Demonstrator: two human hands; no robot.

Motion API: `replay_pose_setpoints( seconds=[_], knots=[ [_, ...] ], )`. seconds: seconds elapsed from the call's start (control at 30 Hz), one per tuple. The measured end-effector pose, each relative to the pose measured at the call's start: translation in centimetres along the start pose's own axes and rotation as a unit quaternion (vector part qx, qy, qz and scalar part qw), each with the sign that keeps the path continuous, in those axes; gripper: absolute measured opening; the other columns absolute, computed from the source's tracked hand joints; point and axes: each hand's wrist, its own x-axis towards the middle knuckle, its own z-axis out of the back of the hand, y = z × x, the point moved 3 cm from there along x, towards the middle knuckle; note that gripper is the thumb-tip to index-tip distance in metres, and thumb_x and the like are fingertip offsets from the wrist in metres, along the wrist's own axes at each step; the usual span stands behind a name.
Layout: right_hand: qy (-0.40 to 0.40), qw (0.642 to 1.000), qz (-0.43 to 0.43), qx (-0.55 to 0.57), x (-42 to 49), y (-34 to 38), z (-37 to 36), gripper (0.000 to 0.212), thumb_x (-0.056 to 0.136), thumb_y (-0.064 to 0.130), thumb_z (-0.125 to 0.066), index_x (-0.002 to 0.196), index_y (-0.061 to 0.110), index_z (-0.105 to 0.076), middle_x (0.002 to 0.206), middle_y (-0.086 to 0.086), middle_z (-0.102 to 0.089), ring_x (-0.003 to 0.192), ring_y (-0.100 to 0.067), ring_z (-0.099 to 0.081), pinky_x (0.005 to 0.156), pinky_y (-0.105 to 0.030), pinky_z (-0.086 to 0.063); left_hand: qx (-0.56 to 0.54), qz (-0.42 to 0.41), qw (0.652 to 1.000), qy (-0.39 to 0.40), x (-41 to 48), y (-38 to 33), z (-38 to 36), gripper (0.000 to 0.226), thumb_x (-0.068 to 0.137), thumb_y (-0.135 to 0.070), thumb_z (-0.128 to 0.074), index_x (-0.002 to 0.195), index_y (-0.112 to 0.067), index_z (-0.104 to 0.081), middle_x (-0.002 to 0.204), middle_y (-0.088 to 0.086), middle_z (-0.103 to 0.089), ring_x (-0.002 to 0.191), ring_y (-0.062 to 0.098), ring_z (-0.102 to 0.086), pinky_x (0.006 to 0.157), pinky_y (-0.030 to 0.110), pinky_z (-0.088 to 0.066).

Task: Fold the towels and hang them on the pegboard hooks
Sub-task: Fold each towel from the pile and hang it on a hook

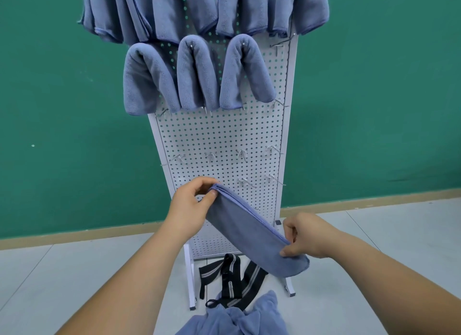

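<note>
At the bottom of the view a loose heap of blue towels (233, 319) lies on the pale floor (74, 272). A black strap with grey stripes (233, 276) is spread just beyond the heap, by the foot of the stand.

Above these, two bare forearms reach forward and hold one folded towel (249, 232) in the air between them. The towel is a long, narrow blue band that slopes down from upper left to lower right, its stacked hemmed edges facing up.

The left grip (192, 207) is closed on the towel's high end. The thumb lies on the near face and the fingers curl over the top of the layered edges. That wrist is raised and bent slightly inward.

The right grip (306, 237) sits lower and nearer. It pinches the hemmed edge close to the towel's low end, thumb under and fingers curled over. The rounded tip of the towel hangs a little past it.

Behind the towel stands the white pegboard (224, 135), with bare metal hooks (210, 156) in rows across its lower half. Higher up, three folded towels (197, 73) are draped side by side over hooks. More hung towels (199, 8) crowd the top edge. A green wall (374, 85) is behind everything.
</note>
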Motion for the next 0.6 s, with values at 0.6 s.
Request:
replay_pose_setpoints(
  seconds=[0.6],
  knots=[
    [-0.018,0.966,-0.05,0.252,-1.9,-4.4,4.3,0.032,0.085,0.025,-0.087,0.089,0.009,-0.06,0.065,0.006,-0.063,0.059,-0.012,-0.048,0.059,-0.028,-0.037,0.048,0.123,0.989,-0.068,0.7,2.5,0.0,0.006,0.107,-0.024,-0.052,0.109,-0.022,-0.058,0.099,-0.006,-0.069,0.09,0.016,-0.063,0.077,0.036,-0.049]
  ],
)
